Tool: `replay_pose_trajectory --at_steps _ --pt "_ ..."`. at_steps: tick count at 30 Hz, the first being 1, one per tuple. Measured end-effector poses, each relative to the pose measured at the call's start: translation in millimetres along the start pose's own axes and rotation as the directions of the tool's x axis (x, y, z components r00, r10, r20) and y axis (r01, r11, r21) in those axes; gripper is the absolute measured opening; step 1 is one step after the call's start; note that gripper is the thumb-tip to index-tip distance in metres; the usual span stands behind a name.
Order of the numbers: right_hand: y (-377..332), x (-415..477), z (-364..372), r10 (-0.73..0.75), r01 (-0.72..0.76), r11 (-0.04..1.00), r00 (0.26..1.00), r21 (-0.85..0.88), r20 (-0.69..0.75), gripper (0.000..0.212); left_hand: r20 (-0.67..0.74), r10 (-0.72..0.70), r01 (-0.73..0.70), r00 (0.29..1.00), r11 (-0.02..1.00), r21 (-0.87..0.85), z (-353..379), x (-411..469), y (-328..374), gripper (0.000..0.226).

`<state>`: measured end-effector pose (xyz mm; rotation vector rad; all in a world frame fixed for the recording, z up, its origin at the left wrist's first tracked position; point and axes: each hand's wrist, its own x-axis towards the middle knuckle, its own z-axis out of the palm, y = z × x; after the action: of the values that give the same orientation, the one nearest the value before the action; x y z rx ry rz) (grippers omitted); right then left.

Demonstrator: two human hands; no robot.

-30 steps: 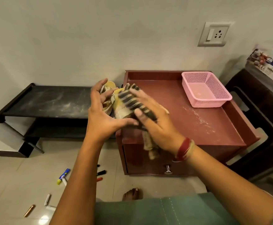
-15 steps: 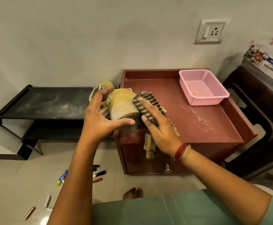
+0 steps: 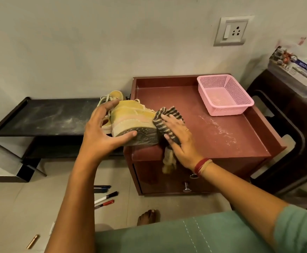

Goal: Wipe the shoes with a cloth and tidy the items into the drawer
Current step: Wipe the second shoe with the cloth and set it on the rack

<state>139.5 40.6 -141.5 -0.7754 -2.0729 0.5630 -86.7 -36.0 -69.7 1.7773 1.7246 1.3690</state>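
A yellow shoe with a pale sole lies on its side at the left front corner of the red-brown cabinet. My left hand grips its heel end, thumb on the grey sole. My right hand presses a black-and-beige striped cloth flat against the toe end, fingers straight. The cloth's tail hangs over the cabinet's front edge. A second yellow shoe sits behind the first on the black rack. The drawer front with its metal knob is closed below.
A pink mesh basket stands at the cabinet's back right. A dusty black shoe rack stretches left. Markers and a pen lie on the tiled floor near my bare foot. A dark chair stands right.
The shoe has been turned from nearly upright onto its side, sole toward me. My right hand slid the cloth rightward along it to the toe end.
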Motion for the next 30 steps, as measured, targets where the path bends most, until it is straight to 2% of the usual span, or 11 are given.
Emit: replay_pose_trajectory --at_steps 4,7,9,10,13,16,20,22,26,28,30 --pt "16 9 -7 0.417 -0.389 0.902 0.898 0.189 -0.139 0.037 0.015 -0.002 0.002 1.0 1.0 0.007 1 -2 -2 0.077" --pt "2 6 -10 0.2 -0.183 0.973 0.972 0.142 -0.121 0.038 0.062 -0.004 0.004 0.998 1.0 0.001 3 -3 1 0.076" --pt "5 0 -8 -0.063 0.064 0.998 0.997 -0.028 0.033 0.042 0.09 -0.008 0.004 0.996 0.999 0.043 5 -1 2 0.076" --pt "12 -3 -6 -0.091 0.1 0.99 0.992 -0.101 0.093 0.045 0.096 -0.02 0.014 0.995 0.998 0.068 7 -2 3 0.076" --pt "29 -2 -5 0.199 -0.2 0.98 0.978 -0.006 -0.06 0.042 0.1 -0.078 0.067 0.992 0.992 0.109 6 -4 6 0.076" --pt "36 7 -16 0.562 -0.536 0.818 0.822 0.209 -0.091 0.027 0.115 -0.124 0.085 0.986 0.952 0.294 1 -4 11 0.081" --pt "33 18 -31 0.753 -0.629 0.536 0.657 0.563 0.017 0.018 0.099 -0.223 0.099 0.97 0.731 0.675 13 3 28 0.088" --pt "29 21 -36 0.779 -0.571 0.501 0.625 0.651 -0.051 0.018 0.079 -0.303 0.124 0.95 0.595 0.794 30 8 36 0.098" --pt "17 18 -44 0.557 -0.431 0.79 0.802 0.437 -0.217 0.03 0.001 -0.388 0.162 0.922 0.389 0.907 66 15 45 0.121" --pt "17 9 -40 0.367 -0.33 0.913 0.921 0.241 -0.131 0.037 -0.011 -0.367 0.141 0.93 0.329 0.934 81 18 47 0.124" --pt "21 -3 -34 0.206 -0.206 0.978 0.978 -0.027 0.014 0.042 -0.012 -0.354 0.125 0.935 0.298 0.946 96 23 50 0.12"
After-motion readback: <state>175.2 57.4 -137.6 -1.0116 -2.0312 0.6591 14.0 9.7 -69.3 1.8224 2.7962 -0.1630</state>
